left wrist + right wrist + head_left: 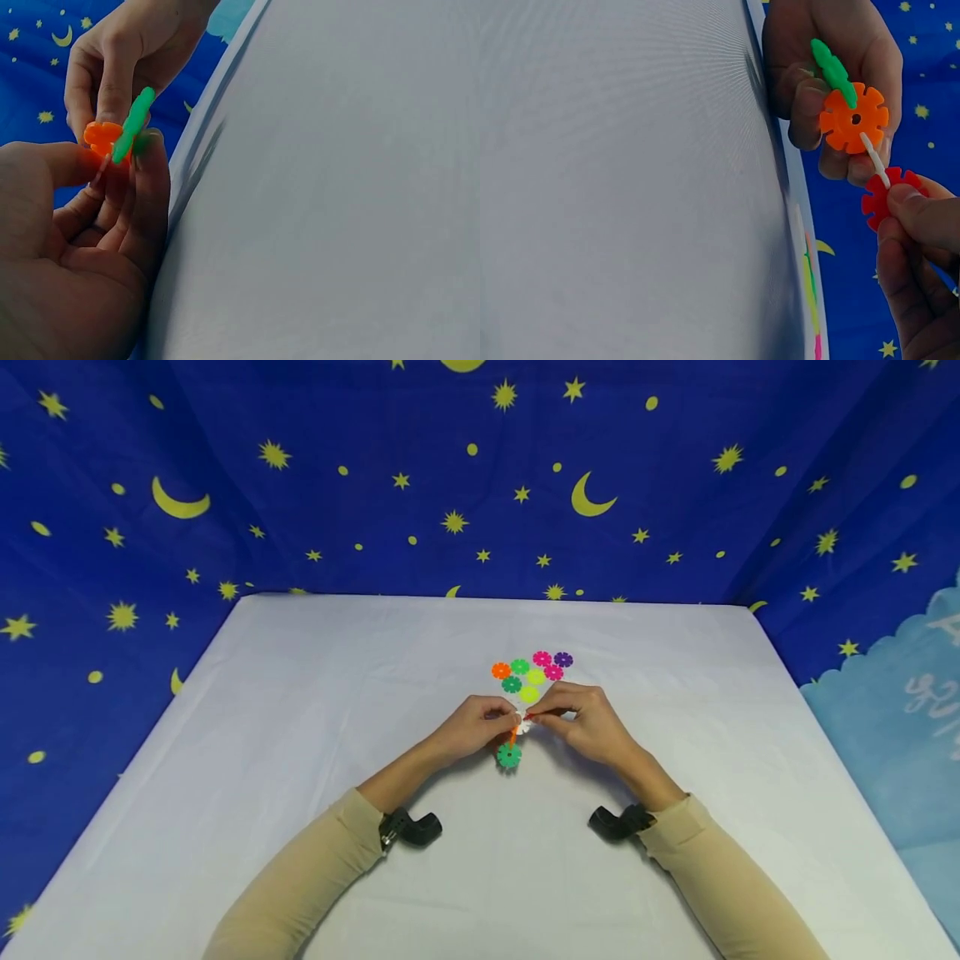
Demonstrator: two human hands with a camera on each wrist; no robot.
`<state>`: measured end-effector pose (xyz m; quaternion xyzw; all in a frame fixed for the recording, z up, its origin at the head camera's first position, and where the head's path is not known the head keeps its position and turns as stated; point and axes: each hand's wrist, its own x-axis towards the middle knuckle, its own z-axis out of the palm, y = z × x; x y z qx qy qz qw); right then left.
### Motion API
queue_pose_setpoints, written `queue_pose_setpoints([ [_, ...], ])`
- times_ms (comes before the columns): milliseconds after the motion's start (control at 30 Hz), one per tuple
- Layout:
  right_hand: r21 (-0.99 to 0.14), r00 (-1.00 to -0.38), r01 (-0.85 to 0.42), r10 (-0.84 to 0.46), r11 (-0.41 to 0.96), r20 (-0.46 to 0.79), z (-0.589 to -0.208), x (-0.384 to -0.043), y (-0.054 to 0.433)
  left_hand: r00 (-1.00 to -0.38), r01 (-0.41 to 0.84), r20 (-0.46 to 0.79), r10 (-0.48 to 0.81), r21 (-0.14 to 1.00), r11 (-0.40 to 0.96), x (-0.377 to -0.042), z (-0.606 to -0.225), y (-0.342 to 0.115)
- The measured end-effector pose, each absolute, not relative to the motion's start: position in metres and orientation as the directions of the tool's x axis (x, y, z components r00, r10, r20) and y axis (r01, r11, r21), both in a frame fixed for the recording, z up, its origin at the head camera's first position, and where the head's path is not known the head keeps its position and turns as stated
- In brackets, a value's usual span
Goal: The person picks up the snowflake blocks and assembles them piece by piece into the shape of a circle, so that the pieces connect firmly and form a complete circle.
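Note:
My left hand [474, 728] grips a small chain of notched plastic interlocking discs between thumb and fingers. In the right wrist view the chain has a green disc [832, 71], an orange disc [871, 105] and a thin white disc [875, 160] seen edge-on, slotted together at angles. With thumb and fingertip, my right hand [588, 720] pinches a red disc [875, 206], its edge right at the white one. The green disc [133, 126] shows nearly edge-on in the left wrist view, and the red one is hidden there.
Just beyond the hands, several loose interlocking discs lie on the white table [337, 877]: an orange disc [501, 671], a purple disc [563, 659], plus green, yellow and pink ones. A blue star-patterned cloth [420, 435] hangs behind the table.

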<state>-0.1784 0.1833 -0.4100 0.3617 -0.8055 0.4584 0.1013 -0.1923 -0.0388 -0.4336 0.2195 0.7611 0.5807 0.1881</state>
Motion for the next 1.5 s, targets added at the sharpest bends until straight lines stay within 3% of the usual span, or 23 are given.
queue_pose_setpoints([
  [433, -0.664, -0.772, -0.627, -0.443, 0.408, 0.457, -0.421, -0.185, 0.190, -0.822, -0.076, -0.128, 0.555, 0.990, 0.117, -0.191, -0.431, -0.036],
  [767, -0.647, -0.883, -0.431, -0.148, 0.629, 0.445, -0.423, -0.195, 0.207, -0.817, -0.125, -0.138, 0.560, 0.990, 0.061, -0.193, -0.434, -0.035],
  [900, -0.656, -0.905, -0.372, -0.101, 0.657, 0.413, -0.424, -0.198, 0.215, -0.818, -0.137, -0.142, 0.557, 0.989, 0.051, -0.193, -0.435, -0.036],
  [1233, -0.642, -0.960, -0.277, -0.177, 0.715, 0.217, -0.437, -0.208, 0.228, -0.800, -0.170, -0.160, 0.578, 0.985, 0.038, -0.193, -0.434, -0.037],
  [1500, -0.583, -0.926, -0.376, -0.269, 0.720, 0.265, -0.442, -0.211, 0.231, -0.805, -0.179, -0.169, 0.569, 0.983, 0.039, -0.194, -0.437, -0.036],
])
